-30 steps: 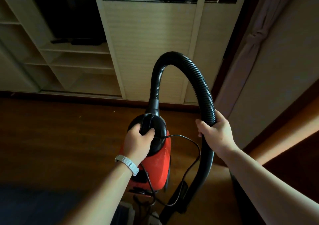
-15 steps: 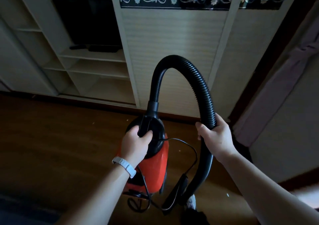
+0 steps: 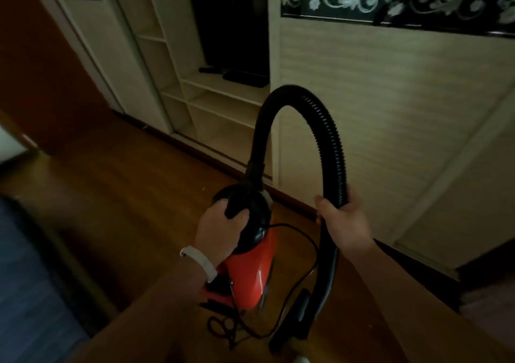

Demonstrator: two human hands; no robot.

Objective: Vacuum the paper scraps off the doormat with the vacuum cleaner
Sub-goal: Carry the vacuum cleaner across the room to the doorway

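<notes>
- The left hand (image 3: 220,229) is closed around the handle of the red vacuum cleaner (image 3: 248,276), carried just above the floor (image 3: 125,209).
- The right hand (image 3: 344,223) grips the hose (image 3: 328,139) at 3 o'clock; its nozzle (image 3: 292,323) hangs toward 6 o'clock.
- No doormat or paper scraps are in view; the room is dim and blurred.

Dim brown wooden floor (image 3: 117,223), black power cord (image 3: 223,330) coiled on it near a wardrobe (image 3: 390,111).

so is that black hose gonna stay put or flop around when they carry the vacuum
Probably floppy: the ribbed hose arcs in a loose loop, and the right hand grips it. Its lower end likely swings, since it hangs free beside the red vacuum.
</notes>
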